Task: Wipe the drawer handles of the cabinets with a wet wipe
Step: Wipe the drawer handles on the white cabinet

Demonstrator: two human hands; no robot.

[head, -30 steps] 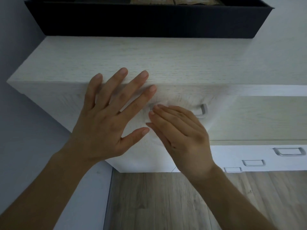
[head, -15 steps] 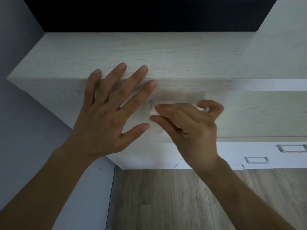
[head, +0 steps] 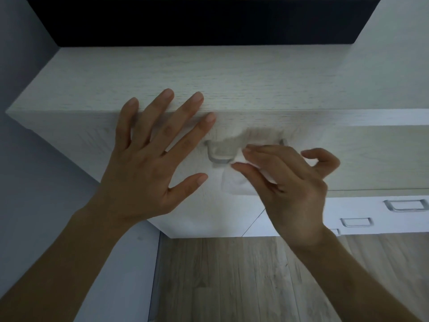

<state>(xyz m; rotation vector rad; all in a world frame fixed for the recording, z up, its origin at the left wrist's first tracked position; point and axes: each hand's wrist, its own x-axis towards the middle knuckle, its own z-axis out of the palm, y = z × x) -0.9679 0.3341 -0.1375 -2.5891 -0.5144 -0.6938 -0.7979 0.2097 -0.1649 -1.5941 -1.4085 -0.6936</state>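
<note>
A pale wood-grain cabinet (head: pixel 162 73) fills the upper view. On its top drawer front sits a grey metal handle (head: pixel 217 156), its left end bare. A white wet wipe (head: pixel 236 182) drapes over the handle's right part and hangs below it. My right hand (head: pixel 292 182) pinches the wipe between thumb and fingers against the handle. My left hand (head: pixel 153 159) lies flat with fingers spread on the drawer front and the cabinet's top edge, just left of the handle. The handle's right end is mostly hidden by the wipe and my fingers.
A dark box (head: pixel 204 19) stands on the cabinet top at the back. Lower drawers at the right carry more grey handles (head: pixel 406 204) (head: pixel 356 222). A grey wall (head: pixel 27 182) runs along the left. Wood-look floor (head: pixel 232 280) lies below.
My right hand slid to the right along the handle with the wipe, uncovering the handle's left end. My left hand stayed flat in place.
</note>
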